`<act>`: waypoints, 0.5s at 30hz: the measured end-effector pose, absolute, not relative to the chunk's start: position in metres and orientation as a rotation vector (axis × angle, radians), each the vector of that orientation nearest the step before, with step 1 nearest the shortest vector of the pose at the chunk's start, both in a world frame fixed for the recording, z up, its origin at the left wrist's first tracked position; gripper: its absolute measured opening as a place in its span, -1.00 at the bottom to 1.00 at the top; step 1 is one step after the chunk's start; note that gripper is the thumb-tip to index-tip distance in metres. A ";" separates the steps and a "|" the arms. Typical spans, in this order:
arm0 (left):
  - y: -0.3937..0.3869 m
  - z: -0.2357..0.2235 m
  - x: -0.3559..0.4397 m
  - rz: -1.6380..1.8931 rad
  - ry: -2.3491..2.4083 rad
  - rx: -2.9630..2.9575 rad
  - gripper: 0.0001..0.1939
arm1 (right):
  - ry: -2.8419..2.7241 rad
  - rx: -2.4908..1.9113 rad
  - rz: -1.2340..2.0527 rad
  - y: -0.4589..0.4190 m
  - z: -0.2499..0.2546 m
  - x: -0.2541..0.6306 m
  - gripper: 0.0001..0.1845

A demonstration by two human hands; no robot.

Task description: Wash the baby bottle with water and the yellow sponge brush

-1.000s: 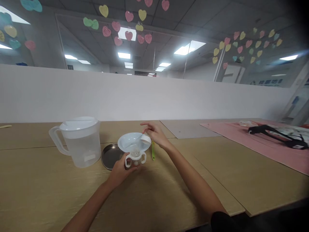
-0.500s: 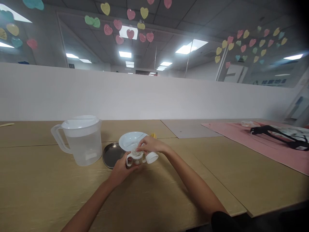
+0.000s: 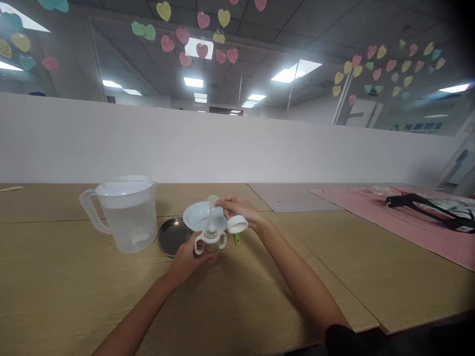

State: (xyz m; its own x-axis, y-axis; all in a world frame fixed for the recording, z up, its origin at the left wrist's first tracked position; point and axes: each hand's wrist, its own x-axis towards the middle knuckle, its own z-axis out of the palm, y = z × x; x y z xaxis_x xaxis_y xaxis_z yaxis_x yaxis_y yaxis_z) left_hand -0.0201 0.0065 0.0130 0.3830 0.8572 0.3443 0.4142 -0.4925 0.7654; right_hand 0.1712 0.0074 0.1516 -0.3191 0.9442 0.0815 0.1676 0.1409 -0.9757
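My left hand [image 3: 185, 257] is closed around the side of a small clear two-handled baby cup [image 3: 212, 243] with a white handle ring, held upright above the table. Its neck is uncovered. My right hand [image 3: 243, 210] pinches the top of a translucent straw insert [image 3: 212, 201], whose thin stem runs down to the cup's mouth. A white cap [image 3: 237, 225] is also in my right hand, under the fingers; how it is gripped is partly hidden. Just behind the cup stands a white bowl [image 3: 191, 216], and a round metal dish [image 3: 170, 238] lies left of it.
A lidded translucent pitcher [image 3: 129, 225] with water stands at left. A green handle [image 3: 237, 239] shows beneath my right hand. At far right, a black strap-like object [image 3: 426, 210] lies on a pink mat [image 3: 356, 207]. A white partition [image 3: 222, 148] borders the table's back.
My right hand came down from over the bowl to the cup top with the cap, took hold of the straw insert and raised it. My left hand stays on the cup.
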 end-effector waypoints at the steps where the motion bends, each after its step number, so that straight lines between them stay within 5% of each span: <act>1: 0.007 0.013 -0.020 1.002 1.087 2.067 -0.33 | -1.592 -1.051 1.218 0.007 0.154 0.173 -0.61; 15: 0.009 0.010 -0.020 0.980 1.089 2.062 -0.33 | -1.531 -1.517 0.696 0.063 0.104 0.192 -0.68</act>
